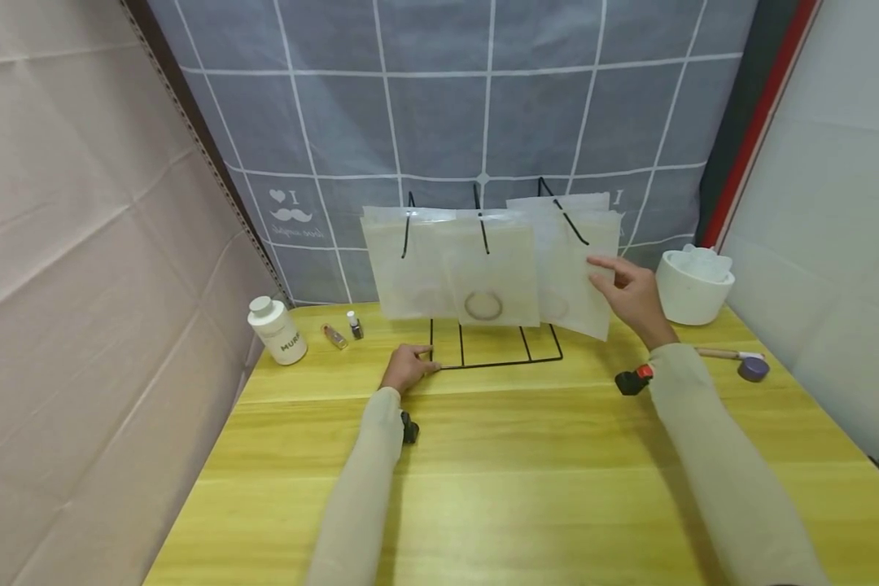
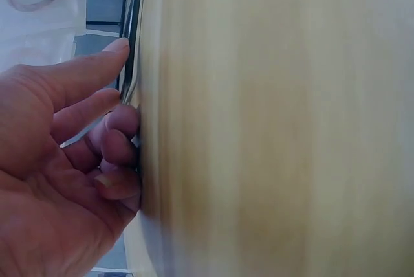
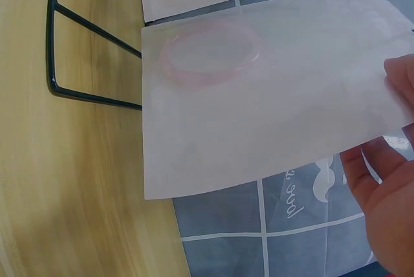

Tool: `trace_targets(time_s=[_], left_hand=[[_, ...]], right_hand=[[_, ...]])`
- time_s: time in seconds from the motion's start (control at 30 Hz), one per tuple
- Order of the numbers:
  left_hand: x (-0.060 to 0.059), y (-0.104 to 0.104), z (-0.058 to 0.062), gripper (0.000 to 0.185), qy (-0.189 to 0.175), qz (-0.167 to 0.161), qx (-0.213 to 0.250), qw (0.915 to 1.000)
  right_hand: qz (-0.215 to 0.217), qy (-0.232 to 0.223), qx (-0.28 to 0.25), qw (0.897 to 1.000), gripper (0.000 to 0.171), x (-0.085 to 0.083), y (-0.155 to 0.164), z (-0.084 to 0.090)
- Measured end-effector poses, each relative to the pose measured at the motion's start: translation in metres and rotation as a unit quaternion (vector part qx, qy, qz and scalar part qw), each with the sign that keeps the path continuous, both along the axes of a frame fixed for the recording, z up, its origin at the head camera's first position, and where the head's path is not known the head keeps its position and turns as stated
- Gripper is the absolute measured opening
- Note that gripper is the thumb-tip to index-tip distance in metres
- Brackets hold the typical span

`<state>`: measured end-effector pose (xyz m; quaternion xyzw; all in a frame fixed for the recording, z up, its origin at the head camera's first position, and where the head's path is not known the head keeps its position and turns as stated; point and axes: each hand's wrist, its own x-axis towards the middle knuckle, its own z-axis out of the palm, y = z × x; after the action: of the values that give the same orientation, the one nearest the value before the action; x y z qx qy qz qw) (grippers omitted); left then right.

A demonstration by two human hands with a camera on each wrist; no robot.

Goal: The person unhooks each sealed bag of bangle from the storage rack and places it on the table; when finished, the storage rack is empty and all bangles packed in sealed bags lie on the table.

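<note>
A black wire display rack (image 1: 501, 365) stands on the wooden table, its hooks holding several whitish translucent bags. My left hand (image 1: 408, 368) pinches the front left corner of its base; the left wrist view shows thumb and finger at the dark wire (image 2: 132, 24). On the right hook hangs a bag (image 1: 582, 285) whose right edge my right hand (image 1: 633, 297) pinches, tilting its lower part outward. Inside that bag a pink ring, perhaps a bangle (image 3: 167, 63), shows through in the right wrist view. The middle bag (image 1: 491, 260) also has a ring near its bottom.
To the left stand a white bottle (image 1: 278, 330), a small vial (image 1: 355, 325) and a small pinkish item (image 1: 334, 336). A white pot (image 1: 692, 285), a brush-like stick (image 1: 725, 353) and a purple lid (image 1: 754, 369) are at right. A grey checked cloth (image 1: 439, 106) hangs behind.
</note>
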<state>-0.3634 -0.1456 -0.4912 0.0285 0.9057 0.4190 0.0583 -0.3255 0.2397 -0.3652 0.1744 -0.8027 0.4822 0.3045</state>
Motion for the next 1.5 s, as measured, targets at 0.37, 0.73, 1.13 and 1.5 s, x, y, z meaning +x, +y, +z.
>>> trace_targets(time_s=[0.37,0.73,1.13,1.5], left_hand=[[-0.001,0.002,-0.001,0.048,-0.002,0.006,-0.012,0.9999],[-0.001,0.0,-0.001,0.052,-0.013,0.008,0.002,0.9999],[0.002,0.002,0.0,0.049,-0.013,0.01,-0.011,0.9998],[0.003,0.002,0.0,0.051,-0.013,0.007,-0.008,0.9999]], right_hand=[[-0.005,-0.004,0.008,1.0,0.029,0.01,0.005,0.004],[-0.003,-0.005,0.037,0.999,0.025,0.033,0.021,0.011],[0.007,0.048,0.041,0.998,0.025,0.057,0.032,0.014],[0.04,0.112,0.047,0.992,0.035,0.103,0.054,0.031]])
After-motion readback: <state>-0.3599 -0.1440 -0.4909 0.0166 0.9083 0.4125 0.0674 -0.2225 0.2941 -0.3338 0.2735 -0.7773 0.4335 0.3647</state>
